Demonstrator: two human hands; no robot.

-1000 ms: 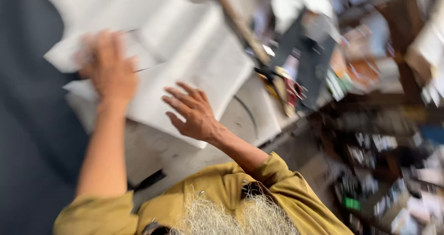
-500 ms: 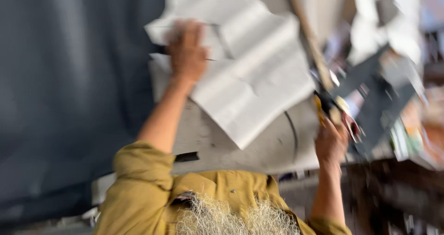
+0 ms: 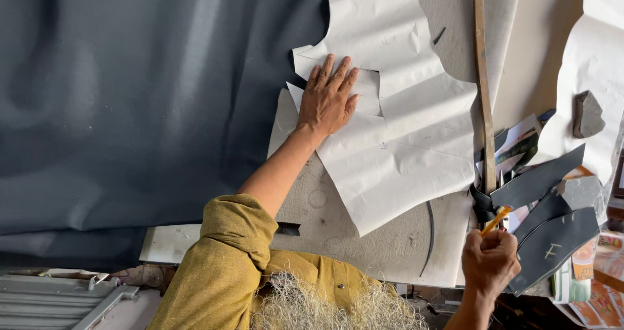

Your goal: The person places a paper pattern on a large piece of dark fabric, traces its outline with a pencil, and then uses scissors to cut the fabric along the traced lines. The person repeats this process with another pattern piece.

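Note:
My left hand (image 3: 329, 98) lies flat, fingers spread, on a creased white paper pattern (image 3: 403, 135) spread over a pale board (image 3: 364, 239). My right hand (image 3: 489, 262) is at the board's lower right corner, closed around a thin yellow-orange pencil (image 3: 496, 220). The pencil's tip points toward a pile of dark cut strips (image 3: 539, 193). Both sleeves are mustard yellow.
A large dark grey sheet (image 3: 130, 109) covers the left half of the table. A long wooden ruler (image 3: 483, 76) runs along the pattern's right side. A grey stone (image 3: 587, 114) weighs down more white paper at the right. Colourful packets (image 3: 595, 284) lie at the lower right.
The view has swung left and steadied. My right hand left the paper, went to the lower right and now grips the pencil. My left hand stays pressed on the pattern.

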